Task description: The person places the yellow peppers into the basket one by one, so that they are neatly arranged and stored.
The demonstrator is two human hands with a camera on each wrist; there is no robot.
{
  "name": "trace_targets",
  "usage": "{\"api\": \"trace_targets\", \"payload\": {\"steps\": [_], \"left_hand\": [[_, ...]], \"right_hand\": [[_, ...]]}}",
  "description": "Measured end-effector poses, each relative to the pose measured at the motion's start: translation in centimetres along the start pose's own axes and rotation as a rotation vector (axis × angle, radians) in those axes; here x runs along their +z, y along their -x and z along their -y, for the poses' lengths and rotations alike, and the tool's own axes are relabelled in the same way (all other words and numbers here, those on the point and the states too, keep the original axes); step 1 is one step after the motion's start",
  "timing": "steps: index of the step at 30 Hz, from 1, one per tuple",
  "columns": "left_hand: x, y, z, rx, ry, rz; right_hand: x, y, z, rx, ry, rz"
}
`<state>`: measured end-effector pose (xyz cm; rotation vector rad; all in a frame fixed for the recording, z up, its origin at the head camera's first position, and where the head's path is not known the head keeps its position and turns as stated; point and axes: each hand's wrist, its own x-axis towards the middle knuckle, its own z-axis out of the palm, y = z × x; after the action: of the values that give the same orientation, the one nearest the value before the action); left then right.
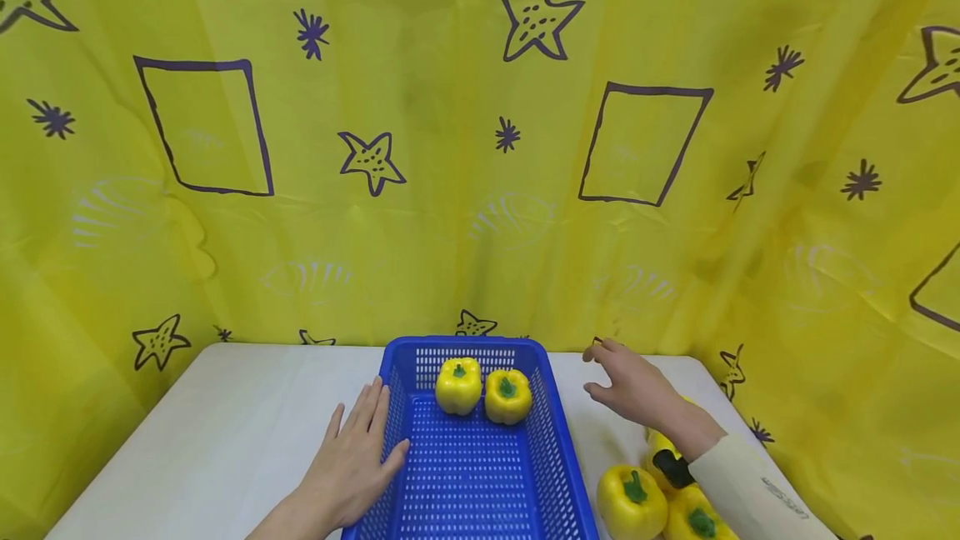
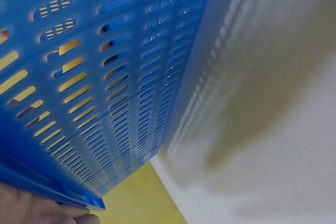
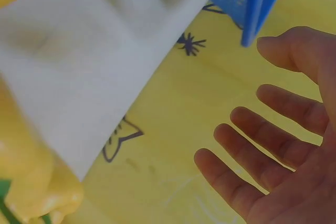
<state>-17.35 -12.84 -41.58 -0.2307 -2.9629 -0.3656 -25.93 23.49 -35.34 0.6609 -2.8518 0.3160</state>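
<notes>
My left hand (image 1: 352, 461) lies flat along the left rim of a blue plastic basket (image 1: 566, 448), its fingers straight and its thumb over the edge. Two yellow bell peppers (image 1: 459, 386) with green stems sit side by side at the basket's far end. To the right of the basket my right hand (image 1: 632, 382) hovers in the air, fingers spread and nothing in them. Below that forearm several more yellow bell peppers (image 1: 632, 500) are gathered, some partly hidden by the wrist and sleeve. The left wrist view shows the slotted basket wall (image 2: 121, 87) from outside.
A white table (image 1: 187, 432) carries the basket and the loose peppers. Behind it and along both sides hangs a yellow curtain (image 1: 435, 257) printed with stars and shells. The table's far edge lies just behind the basket.
</notes>
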Motion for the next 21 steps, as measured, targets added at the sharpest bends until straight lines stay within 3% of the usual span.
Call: {"api": "trace_targets", "payload": {"steps": [16,21], "left_hand": [[-0.2,0.1,-0.1,-0.016,0.016,0.025],[-0.1,0.1,-0.1,-0.013,0.011,0.023]], "right_hand": [[-0.7,2.6,-3.9,0.12,0.002,0.056],[-0.9,3.1,-5.2,0.099,0.012,0.018]]}}
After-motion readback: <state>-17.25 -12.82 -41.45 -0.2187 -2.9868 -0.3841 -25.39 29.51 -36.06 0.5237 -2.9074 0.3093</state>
